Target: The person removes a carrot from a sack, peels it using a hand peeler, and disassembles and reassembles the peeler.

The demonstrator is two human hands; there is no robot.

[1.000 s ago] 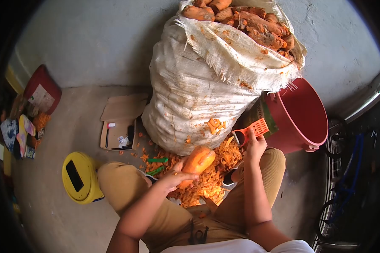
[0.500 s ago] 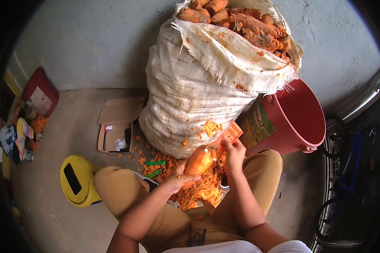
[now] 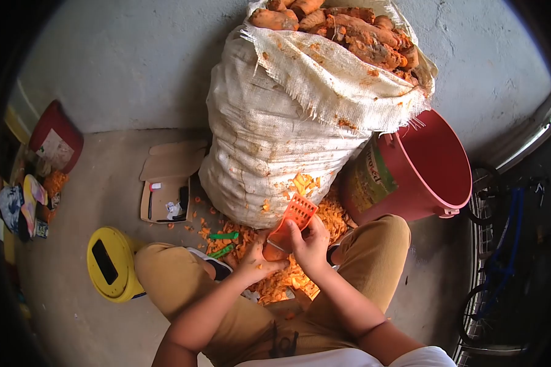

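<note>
Low between my knees, my left hand (image 3: 257, 259) is wrapped round a thick orange carrot (image 3: 274, 251), mostly covered by my fingers and the tool. My right hand (image 3: 310, 246) grips an orange plastic peeler (image 3: 300, 210) with a slotted, perforated upper part. The peeler's lower end lies over the carrot, close to my left fingers. Under both hands spreads a heap of orange peelings (image 3: 288, 282). Two green-handled tools (image 3: 224, 236) rest on the peelings to the left.
A big white woven sack (image 3: 275, 134) full of unpeeled carrots (image 3: 367, 40) stands ahead. To its right leans a red bucket (image 3: 404, 177). At left are an open cardboard box (image 3: 165, 199) and a yellow container (image 3: 113, 263). A blue bicycle (image 3: 511, 244) is far right.
My right hand and the peeler have moved left and down, over the carrot. The carrot, plainly visible before, is now mostly hidden. My left hand keeps hold of it.
</note>
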